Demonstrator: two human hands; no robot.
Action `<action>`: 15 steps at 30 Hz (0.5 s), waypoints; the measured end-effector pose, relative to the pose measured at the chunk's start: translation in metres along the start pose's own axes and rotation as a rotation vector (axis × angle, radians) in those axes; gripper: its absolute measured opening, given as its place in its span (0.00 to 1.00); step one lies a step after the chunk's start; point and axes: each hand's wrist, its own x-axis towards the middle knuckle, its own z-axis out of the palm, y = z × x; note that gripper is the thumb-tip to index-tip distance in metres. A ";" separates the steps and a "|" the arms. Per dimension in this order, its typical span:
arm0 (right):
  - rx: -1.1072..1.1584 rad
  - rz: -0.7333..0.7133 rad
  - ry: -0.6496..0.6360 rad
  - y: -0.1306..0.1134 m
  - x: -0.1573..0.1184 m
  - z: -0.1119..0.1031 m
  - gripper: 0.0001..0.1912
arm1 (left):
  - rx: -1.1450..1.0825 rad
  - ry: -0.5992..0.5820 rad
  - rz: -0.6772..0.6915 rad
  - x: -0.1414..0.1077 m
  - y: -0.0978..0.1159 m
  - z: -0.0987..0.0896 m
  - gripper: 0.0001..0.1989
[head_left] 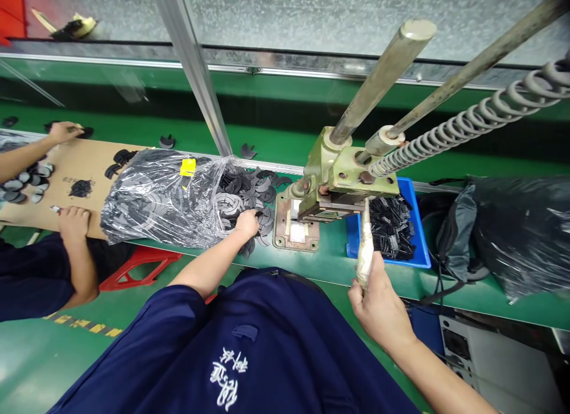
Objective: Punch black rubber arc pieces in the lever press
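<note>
Remotely, I see the left hand (246, 224) curled onto black C-shaped pieces (243, 194) at eleven o'clock, grip unclear; the right hand (380, 307) clenches one white-wrapped handle (365, 253) at one, beside one olive-green metal press (342, 176) and one blue plastic tray (421, 236).

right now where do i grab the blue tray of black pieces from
Take the blue tray by its right rim near the front corner, coming from the front right. That rim is bare and stands clear of the heaped black pieces, while the green press crowds the tray's left end, making that side awkward to reach.
</note>
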 end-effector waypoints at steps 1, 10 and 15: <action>0.001 0.001 -0.005 0.000 0.000 0.000 0.42 | -0.164 0.004 -0.079 0.003 -0.002 -0.002 0.11; -0.022 -0.002 -0.009 0.001 -0.001 0.000 0.43 | -1.060 -0.284 -0.308 0.009 0.035 0.014 0.08; -0.031 0.024 -0.045 0.005 -0.001 0.000 0.42 | -1.082 -0.380 -0.223 0.016 0.064 0.034 0.08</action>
